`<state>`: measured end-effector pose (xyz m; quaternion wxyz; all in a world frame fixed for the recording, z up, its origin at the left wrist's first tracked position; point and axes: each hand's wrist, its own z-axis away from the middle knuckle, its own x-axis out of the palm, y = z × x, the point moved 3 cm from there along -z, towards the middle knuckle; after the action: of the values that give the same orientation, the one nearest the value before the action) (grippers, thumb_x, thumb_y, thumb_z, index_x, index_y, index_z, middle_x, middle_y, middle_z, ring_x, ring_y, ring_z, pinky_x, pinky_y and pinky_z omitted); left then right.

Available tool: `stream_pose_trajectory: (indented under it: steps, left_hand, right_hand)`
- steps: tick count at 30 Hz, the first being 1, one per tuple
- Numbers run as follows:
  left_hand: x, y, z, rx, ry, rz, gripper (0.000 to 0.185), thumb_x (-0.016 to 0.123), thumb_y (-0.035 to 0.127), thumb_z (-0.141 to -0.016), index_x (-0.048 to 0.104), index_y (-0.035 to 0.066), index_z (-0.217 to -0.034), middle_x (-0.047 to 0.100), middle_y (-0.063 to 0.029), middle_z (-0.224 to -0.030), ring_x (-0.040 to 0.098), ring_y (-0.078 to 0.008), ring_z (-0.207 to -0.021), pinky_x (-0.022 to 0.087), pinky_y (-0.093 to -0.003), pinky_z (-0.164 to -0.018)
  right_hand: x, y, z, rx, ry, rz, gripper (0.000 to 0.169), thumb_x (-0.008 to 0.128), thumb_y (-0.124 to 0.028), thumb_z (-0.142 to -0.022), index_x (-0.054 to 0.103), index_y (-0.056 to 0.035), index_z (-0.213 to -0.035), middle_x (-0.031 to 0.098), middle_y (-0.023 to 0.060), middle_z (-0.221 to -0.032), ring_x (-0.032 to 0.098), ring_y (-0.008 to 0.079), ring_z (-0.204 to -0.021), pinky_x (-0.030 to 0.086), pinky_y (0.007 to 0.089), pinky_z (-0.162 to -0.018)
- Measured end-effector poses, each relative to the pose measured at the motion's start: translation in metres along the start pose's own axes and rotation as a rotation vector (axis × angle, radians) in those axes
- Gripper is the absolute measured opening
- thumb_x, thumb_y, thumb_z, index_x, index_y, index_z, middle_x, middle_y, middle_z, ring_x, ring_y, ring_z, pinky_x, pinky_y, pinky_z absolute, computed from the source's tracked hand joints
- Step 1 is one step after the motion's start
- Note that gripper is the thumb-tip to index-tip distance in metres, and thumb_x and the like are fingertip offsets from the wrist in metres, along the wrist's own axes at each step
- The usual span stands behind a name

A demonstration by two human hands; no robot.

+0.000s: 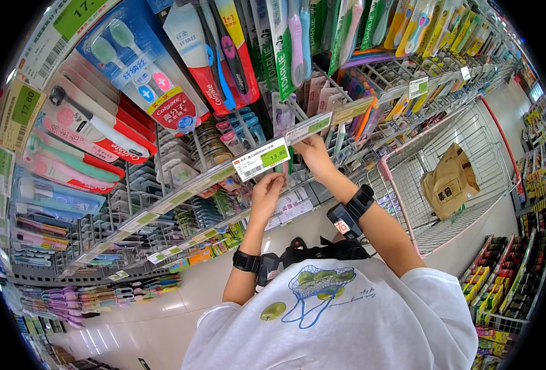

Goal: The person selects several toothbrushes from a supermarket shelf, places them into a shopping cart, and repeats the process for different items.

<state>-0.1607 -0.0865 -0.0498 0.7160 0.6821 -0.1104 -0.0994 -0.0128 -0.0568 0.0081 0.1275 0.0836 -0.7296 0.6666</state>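
My left hand (266,196) is raised just below a white and green price tag (262,159) on the shelf rail. Its thumb and fingers are bent close together beside a thin, partly hidden greenish package (287,170); whether they pinch it is unclear. Further right, my right hand (317,158) reaches up to the rail under another price tag (308,129). Its fingertips are hidden by the rail, so any hold is out of sight. Above hang packaged Colgate toothbrushes (222,60) and green Darlie toothbrush packs (283,55).
Metal display hooks (199,150) stick out toward me from the rack. At my right stands a wire shopping cart (411,222) with a brown paper bag (451,181) inside. Shelves of boxed goods (504,277) stand beyond the cart. Pale floor tiles (162,319) lie below.
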Motion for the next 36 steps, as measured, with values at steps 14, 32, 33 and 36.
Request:
stream_pose_trajectory:
  steps: [14, 32, 33, 36]
  left_hand:
    - [0.012, 0.006, 0.012, -0.026, -0.039, 0.127, 0.014, 0.051, 0.007, -0.079, 0.052, 0.000, -0.091, 0.054, -0.0026, -0.076, 0.052, -0.0100, -0.070, 0.041, -0.0221, -0.064]
    - [0.100, 0.026, -0.058, 0.263, -0.009, -0.153, 0.034, 0.066, 0.011, -0.070, 0.052, 0.000, -0.098, 0.057, -0.0075, -0.084, 0.054, -0.0138, -0.074, 0.044, -0.0249, -0.067]
    - [0.107, 0.032, -0.060, 0.286, 0.002, -0.190, 0.036, 0.066, 0.009, -0.070, 0.050, -0.001, -0.100, 0.056, -0.0077, -0.085, 0.054, -0.0130, -0.076, 0.044, -0.0245, -0.067]
    - [0.123, 0.042, -0.061, 0.357, 0.067, -0.230, 0.027, 0.063, 0.011, -0.072, 0.053, 0.000, -0.095, 0.057, -0.0079, -0.082, 0.054, -0.0139, -0.070, 0.043, -0.0252, -0.064]
  right_hand:
    - [-0.024, -0.013, 0.045, 0.085, -0.153, 0.020, 0.016, 0.049, -0.009, -0.082, 0.048, -0.0013, -0.096, 0.054, 0.0034, -0.090, 0.049, 0.0107, -0.084, 0.038, 0.0253, -0.078]
    - [-0.064, -0.040, 0.100, 0.271, -0.487, 0.199, 0.024, 0.049, -0.016, -0.084, 0.048, -0.0002, -0.101, 0.051, 0.0003, -0.082, 0.045, 0.0052, -0.071, 0.038, 0.0192, -0.060]
    - [-0.073, -0.039, 0.105, 0.265, -0.458, 0.169, 0.023, 0.049, -0.016, -0.084, 0.048, -0.0001, -0.101, 0.051, 0.0002, -0.082, 0.045, 0.0052, -0.071, 0.038, 0.0193, -0.060]
    - [-0.095, -0.040, 0.123, 0.264, -0.363, 0.075, 0.020, 0.049, -0.012, -0.083, 0.049, 0.0004, -0.098, 0.050, -0.0005, -0.078, 0.044, 0.0043, -0.064, 0.035, 0.0181, -0.053]
